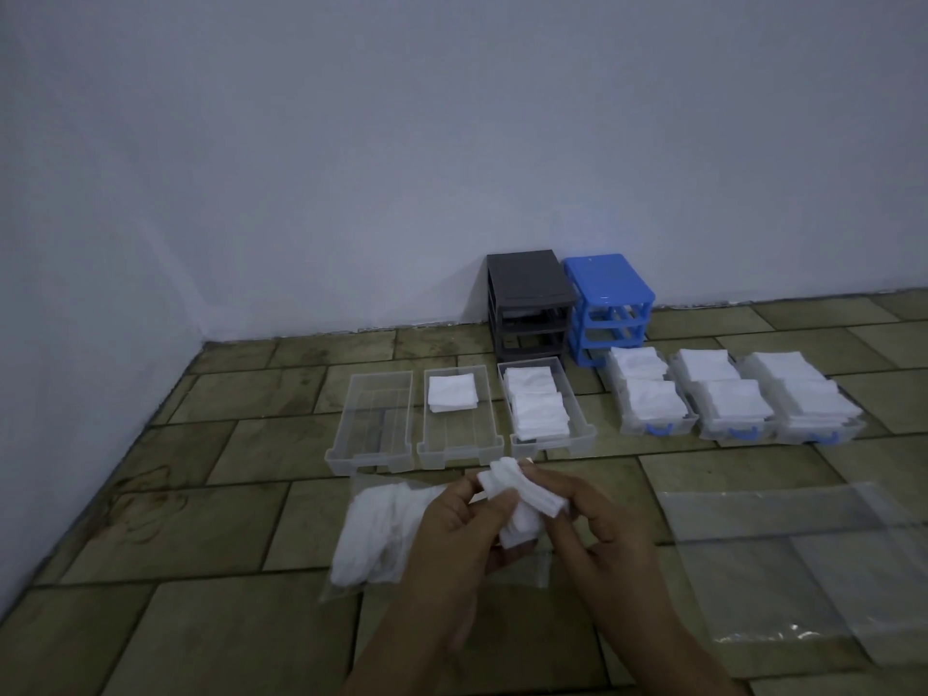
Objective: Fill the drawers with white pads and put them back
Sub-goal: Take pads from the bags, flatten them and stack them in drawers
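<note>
White pads, a small bunch of them, are held between a person's two hands above a tiled floor. The left hand pinches the bunch from the left with curled fingers, while the right hand grips its other side, thumb and fingers closed around the pads. Beneath the hands lies a clear plastic bag with more white pads inside. Three clear drawers sit in a row just beyond: the left drawer holds no pads, the middle drawer has a small stack at its far end, and the right drawer is filled along its length. Farther right, three more drawers with blue handles stand side by side, piled with pads. Against the wall stand a grey drawer frame and, touching or just beside it, a blue drawer frame, both with open slots. Flat clear plastic sheeting lies on the floor at right.
</note>
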